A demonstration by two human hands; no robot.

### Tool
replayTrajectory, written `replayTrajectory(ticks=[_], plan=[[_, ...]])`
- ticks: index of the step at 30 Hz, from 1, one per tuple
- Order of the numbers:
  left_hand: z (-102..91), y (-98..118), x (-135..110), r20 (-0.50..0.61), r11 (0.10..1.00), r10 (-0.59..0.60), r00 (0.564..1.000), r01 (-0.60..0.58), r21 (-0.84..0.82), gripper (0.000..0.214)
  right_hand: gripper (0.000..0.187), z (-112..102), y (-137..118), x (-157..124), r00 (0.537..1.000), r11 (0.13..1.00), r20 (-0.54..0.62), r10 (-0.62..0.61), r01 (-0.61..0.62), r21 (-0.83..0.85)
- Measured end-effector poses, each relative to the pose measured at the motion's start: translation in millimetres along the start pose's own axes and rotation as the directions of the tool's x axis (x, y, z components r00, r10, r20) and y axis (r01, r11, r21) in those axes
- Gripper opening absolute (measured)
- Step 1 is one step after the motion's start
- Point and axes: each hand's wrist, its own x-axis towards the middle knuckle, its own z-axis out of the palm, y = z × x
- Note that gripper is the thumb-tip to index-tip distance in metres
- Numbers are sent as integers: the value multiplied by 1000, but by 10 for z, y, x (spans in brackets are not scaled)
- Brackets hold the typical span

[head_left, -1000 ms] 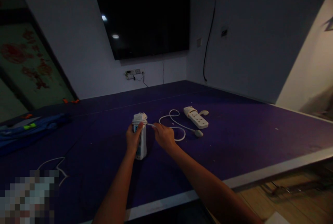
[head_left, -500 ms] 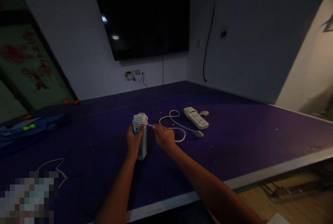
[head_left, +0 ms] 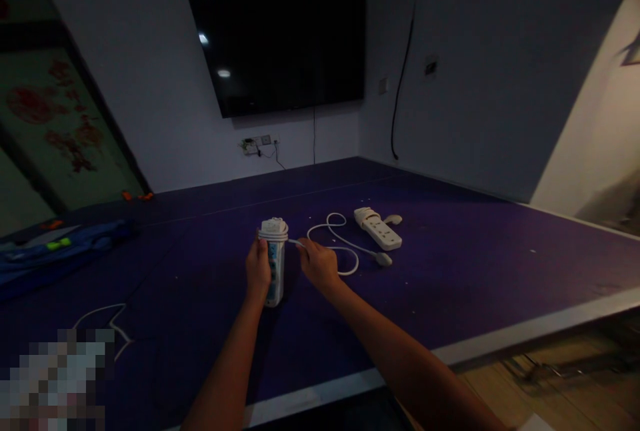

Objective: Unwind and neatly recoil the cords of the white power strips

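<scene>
Purple table point(head_left: 475, 271): two power strips point(head_left: 277, 277) point(head_left: 378, 228); left hand point(head_left: 258, 269) grips one, right hand point(head_left: 317, 265) cord point(head_left: 295, 242)

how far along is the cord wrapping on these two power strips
Done: the far power strip looks already wrapped. In hand: left hand holds the upright strip, a few turns around its top; right hand pinches the cord. Left: that loose loop and its plug.

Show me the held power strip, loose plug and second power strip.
held power strip point(head_left: 275, 283), head view, socket face
loose plug point(head_left: 383, 258), head view, plug body
second power strip point(head_left: 378, 229), head view, top face
</scene>
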Motion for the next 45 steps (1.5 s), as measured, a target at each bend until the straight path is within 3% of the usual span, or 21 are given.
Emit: replayTrajectory(ticks=[8, 16, 21, 35, 40, 45], plan=[[-12, -15, 18, 12, 997, 19, 1000, -20, 79, 59, 27, 15, 1, -13, 1000, 1000, 18, -21, 21, -8], [28, -43, -17, -55, 995, 44, 998, -39, 93, 56, 27, 13, 16, -5, 1000, 1000, -3, -9, 9, -8], [19, -32, -30, -1, 995, 20, 1000, -20, 98, 55, 27, 18, 21, 0, 1000, 1000, -7, 19, -19, -5], [21, -16, -29, 6, 999, 9, 1000, -9, 52, 52, 26, -42, -18, 14, 996, 996, 29, 82, -82, 24], [35, -4, -49, -38, 993, 18, 999, -14, 118, 54, 24, -10, -16, 15, 990, 983, 44, 136, -140, 121], [30, 24, -89, -131, 947, 141, 981, -94, 308, 54, 22, 36, -26, 39, 981, 896, 119, 156, -191, 400]])
